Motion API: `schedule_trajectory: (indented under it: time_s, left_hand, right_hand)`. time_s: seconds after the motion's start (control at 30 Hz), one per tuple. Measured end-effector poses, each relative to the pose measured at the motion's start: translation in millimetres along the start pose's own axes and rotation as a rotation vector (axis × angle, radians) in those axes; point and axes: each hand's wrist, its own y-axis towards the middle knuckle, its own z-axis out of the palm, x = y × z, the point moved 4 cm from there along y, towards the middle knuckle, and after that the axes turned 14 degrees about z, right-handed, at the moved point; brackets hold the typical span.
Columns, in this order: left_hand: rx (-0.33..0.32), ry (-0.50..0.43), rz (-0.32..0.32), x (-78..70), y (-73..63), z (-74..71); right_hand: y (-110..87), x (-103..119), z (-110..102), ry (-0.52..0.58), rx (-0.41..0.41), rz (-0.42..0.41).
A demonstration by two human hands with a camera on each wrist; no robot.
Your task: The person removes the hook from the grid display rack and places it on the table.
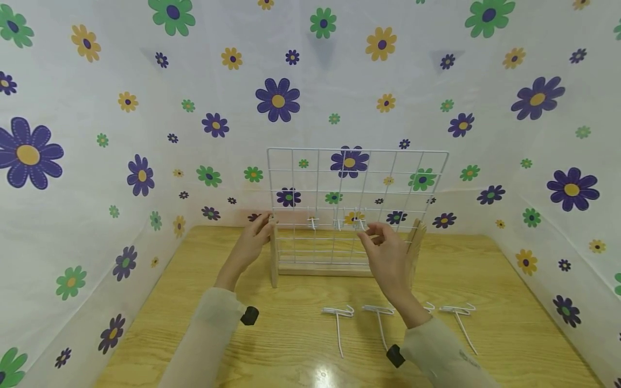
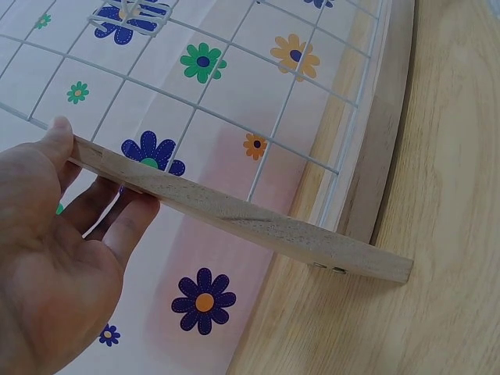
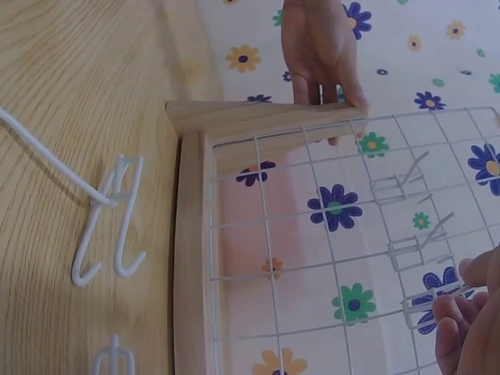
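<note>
A white wire grid (image 1: 356,150) stands upright in a wooden stand. My left hand (image 1: 248,242) holds the top of the stand's left post (image 2: 234,215), thumb on one side and fingers on the other. On the grid hang two white wire hooks, a left one (image 1: 312,221) and a middle one (image 1: 338,222), their prongs sticking out toward me. Just right of them, my right hand (image 1: 390,258) pinches a third hook (image 3: 430,301) by its prong, its frame against the grid wires.
Several more white hooks lie in a row on the wooden table before the stand, such as the left one (image 1: 338,311) and the far right one (image 1: 457,310). A flower-patterned cloth (image 1: 194,156) surrounds the table at the back and sides.
</note>
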Motion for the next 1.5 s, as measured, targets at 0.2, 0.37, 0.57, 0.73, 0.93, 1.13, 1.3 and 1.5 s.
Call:
schedule_trajectory:
  time_s: [0.2, 0.37, 0.57, 0.73, 0.93, 1.13, 1.3, 1.5]
  left_hand:
    - [-0.006, -0.034, 0.008, 0.4, 2.1, 0.3]
    - [-0.003, -0.019, 0.019, 0.8, 1.3, -0.4]
    - [-0.003, -0.02, 0.012, 0.6, 0.2, -0.1]
    - [-0.008, -0.034, 0.017, 0.3, 0.0, -0.2]
    - [-0.005, -0.011, 0.004, -0.8, -0.5, 0.0]
    - [-0.01, -0.014, 0.005, -2.2, -0.3, 0.1]
    - [-0.006, -0.003, 0.006, -2.7, -0.4, 0.1]
    - [-0.009, -0.007, 0.001, -4.2, -1.3, -0.1]
  right_hand:
    - [4.6, -3, 5, 0.008, -0.018, -0.001]
    - [6.1, -5, 6, -0.004, -0.029, 0.007]
    - [6.5, -5, 6, 0.026, -0.051, 0.004]
    - [7.7, -3, 5, 0.082, -0.071, -0.027]
    - [10.6, -1, 1, 0.121, -0.093, -0.056]
    - [11.9, 2, -5, 0.134, -0.089, -0.078]
    - [10.7, 3, -11, 0.202, -0.067, -0.1]
    - [-0.5, 23, -24, 0.272, -0.019, -0.091]
